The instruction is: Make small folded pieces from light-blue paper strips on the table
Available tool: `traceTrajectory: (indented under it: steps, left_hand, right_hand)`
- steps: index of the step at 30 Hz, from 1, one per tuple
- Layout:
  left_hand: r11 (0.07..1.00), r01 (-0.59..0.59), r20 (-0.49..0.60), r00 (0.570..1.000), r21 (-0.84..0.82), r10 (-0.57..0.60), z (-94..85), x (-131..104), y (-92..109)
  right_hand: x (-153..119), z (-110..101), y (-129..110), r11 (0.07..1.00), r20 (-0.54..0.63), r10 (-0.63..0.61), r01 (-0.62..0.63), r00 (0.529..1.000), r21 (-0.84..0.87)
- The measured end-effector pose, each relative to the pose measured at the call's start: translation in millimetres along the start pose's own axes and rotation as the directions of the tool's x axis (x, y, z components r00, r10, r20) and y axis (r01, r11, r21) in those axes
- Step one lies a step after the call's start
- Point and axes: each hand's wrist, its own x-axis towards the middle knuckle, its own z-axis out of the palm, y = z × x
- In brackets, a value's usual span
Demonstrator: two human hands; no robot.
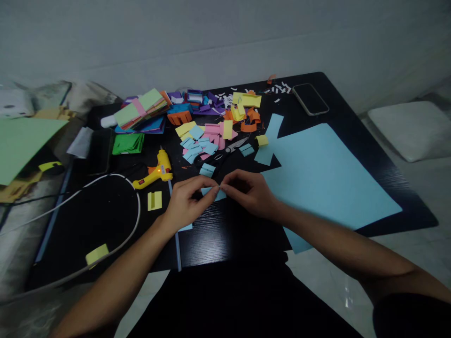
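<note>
Near the front of the black table, a small piece of light blue paper (221, 194) is pinched between my two hands. My left hand (188, 199) grips its left part with thumb and index finger. Thumb and fingers of my right hand (250, 190) close on its right end, the fingertips of both hands almost meeting. Just beyond them lie a folded blue paper piece (207, 170) and black-handled scissors (230, 149). A yellow hot glue gun (157, 171) rests to the left, with a yellow folded paper (154, 200) below it. My right forearm passes over a large light blue sheet (327, 173).
Small cut papers (200, 145) in several colours are heaped at the middle back. Behind the glue gun are green folded papers (128, 143) and a stack of coloured paper (141, 110). A phone (310, 99) lies back right. A white cable (138, 206) loops at left.
</note>
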Motion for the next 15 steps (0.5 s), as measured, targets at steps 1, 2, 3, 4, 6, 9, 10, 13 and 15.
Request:
traceTrajectory:
  steps: [1, 2, 3, 4, 6, 9, 10, 13, 15]
  left_hand:
    - [1.000, -0.011, 0.004, 1.000, 0.003, 0.011, 0.3, -0.1, -0.3]
    - [1.000, -0.022, 0.013, 1.000, 0.003, 0.022, 0.5, -0.2, -0.7]
    - [0.999, -0.033, 0.024, 0.999, 0.000, 0.033, 0.7, -0.2, -1.2]
    - [0.999, -0.045, 0.037, 0.998, -0.004, 0.045, 0.7, -0.2, -1.6]
    - [0.998, -0.057, 0.059, 0.997, -0.015, 0.058, 0.5, 0.2, -2.3]
    - [0.999, -0.037, 0.065, 0.997, -0.023, 0.039, -0.7, 1.1, -3.1]
    - [1.000, -0.019, 0.065, 0.998, -0.021, 0.020, -1.3, 1.3, -3.3]
    - [0.999, 0.045, 0.064, 0.997, -0.011, -0.044, -2.8, 1.4, -3.9]
    - [0.998, 0.064, 0.070, 0.996, -0.017, -0.063, -3.2, 1.4, -4.2]
  right_hand:
    - [-0.2, 0.0, -0.5, 0.999, 0.007, -0.017, 0.018, 1.000, -0.032]
    - [-0.4, 0.0, -1.0, 0.997, 0.012, -0.037, 0.038, 0.999, -0.067]
    - [-0.4, 0.1, -1.4, 0.993, 0.015, -0.059, 0.060, 0.998, -0.101]
    - [-0.4, 0.1, -1.5, 0.988, 0.019, -0.078, 0.079, 0.997, -0.130]
    - [0.0, 0.3, -0.8, 0.983, 0.023, -0.096, 0.099, 0.995, -0.156]
    - [1.3, -0.2, 2.1, 0.992, 0.023, -0.050, 0.052, 0.998, -0.114]
    - [1.9, -0.6, 2.9, 0.997, 0.020, -0.019, 0.020, 1.000, -0.081]
    - [2.9, -1.7, 3.9, 0.997, 0.017, 0.069, -0.070, 0.997, 0.045]
    - [2.9, -1.9, 3.1, 0.992, 0.034, 0.092, -0.095, 0.995, 0.083]
